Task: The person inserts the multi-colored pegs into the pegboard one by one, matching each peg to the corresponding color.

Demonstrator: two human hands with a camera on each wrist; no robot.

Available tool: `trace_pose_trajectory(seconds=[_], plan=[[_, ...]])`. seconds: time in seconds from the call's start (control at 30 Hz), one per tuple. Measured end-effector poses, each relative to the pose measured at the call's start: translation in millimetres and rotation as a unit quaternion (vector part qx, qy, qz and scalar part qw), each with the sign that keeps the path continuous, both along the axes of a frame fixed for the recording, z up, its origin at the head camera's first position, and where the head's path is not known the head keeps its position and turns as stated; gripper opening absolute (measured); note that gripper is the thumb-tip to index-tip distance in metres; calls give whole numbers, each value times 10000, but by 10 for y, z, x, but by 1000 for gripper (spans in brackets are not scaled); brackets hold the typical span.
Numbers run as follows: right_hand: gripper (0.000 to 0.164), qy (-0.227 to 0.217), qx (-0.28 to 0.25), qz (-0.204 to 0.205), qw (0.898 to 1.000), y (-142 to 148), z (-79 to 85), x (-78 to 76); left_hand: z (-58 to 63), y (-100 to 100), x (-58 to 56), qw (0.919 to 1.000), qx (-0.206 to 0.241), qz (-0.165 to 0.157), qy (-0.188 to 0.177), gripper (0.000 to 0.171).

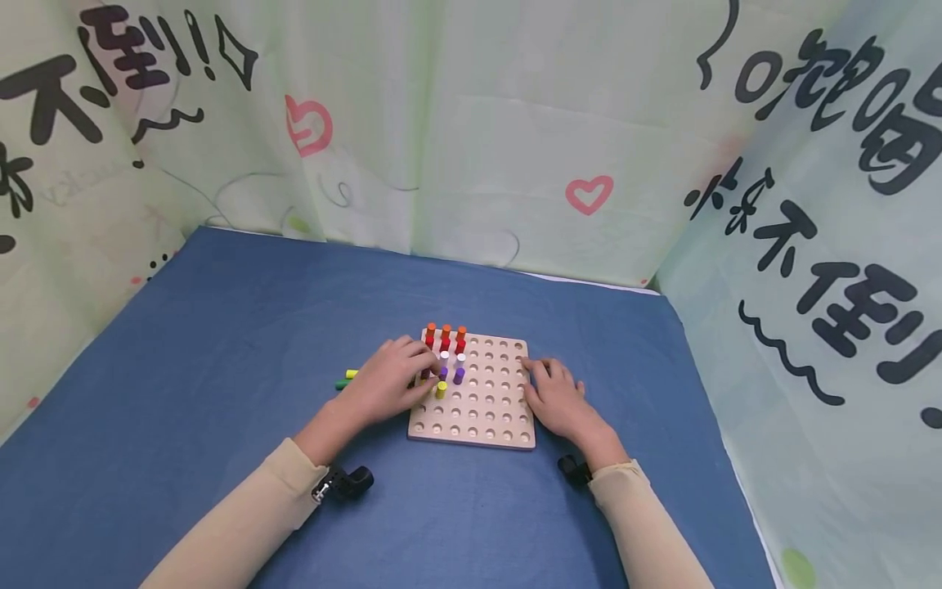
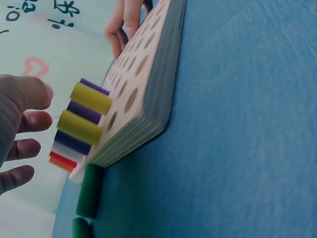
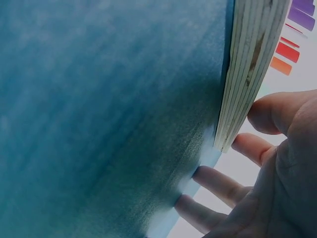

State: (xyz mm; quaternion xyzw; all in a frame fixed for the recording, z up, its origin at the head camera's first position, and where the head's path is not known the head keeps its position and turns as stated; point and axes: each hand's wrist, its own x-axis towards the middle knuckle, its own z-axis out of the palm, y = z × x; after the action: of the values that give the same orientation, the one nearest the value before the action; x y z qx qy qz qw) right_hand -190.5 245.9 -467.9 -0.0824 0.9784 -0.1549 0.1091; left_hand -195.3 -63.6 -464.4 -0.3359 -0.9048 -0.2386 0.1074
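A square wooden pegboard (image 1: 471, 433) with rows of round holes lies on the table. Upright pegs fill its far left part: orange pegs (image 1: 446, 330), red pegs (image 1: 445, 343), white pegs (image 1: 460, 360), purple pegs (image 1: 459, 376) and yellow pegs (image 2: 80, 127). Above the board's left edge hovers my left hand (image 1: 393, 375), hiding some pegs. In the left wrist view its thumb and fingers are parted, a little away from the yellow pegs, with nothing between them. My right hand (image 1: 561, 399) rests at the board's right edge, fingers touching it.
Left of the board, partly behind my left hand, a loose yellow peg (image 1: 352, 374) and green pegs (image 2: 90, 191) lie on the blue tablecloth (image 1: 471, 515). A printed curtain (image 1: 500, 123) surrounds the table's back and sides.
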Motion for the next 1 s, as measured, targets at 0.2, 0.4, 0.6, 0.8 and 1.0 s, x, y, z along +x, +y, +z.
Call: trace_pose_trajectory(seconds=[0.2,0.4,0.6,0.8,1.0], plan=[[50,-22,-69,-10,10000,3,1,4,72,-99,-42,9979,-119,362,-521,8],[50,-20,-71,-3,10000,-1,-10,7,184,-259,-85,9826,-868,668,-1502,21],[50,-27,-20,-3,10000,1,10,12,243,-384,-131,9602,-1435,982,-2185,33],[50,-19,2,-5,10000,8,8,7,246,-430,-160,9513,-1669,1090,-2351,31],[50,10,2,7,10000,18,-8,2,207,-414,-169,9503,-1683,1105,-2376,27]])
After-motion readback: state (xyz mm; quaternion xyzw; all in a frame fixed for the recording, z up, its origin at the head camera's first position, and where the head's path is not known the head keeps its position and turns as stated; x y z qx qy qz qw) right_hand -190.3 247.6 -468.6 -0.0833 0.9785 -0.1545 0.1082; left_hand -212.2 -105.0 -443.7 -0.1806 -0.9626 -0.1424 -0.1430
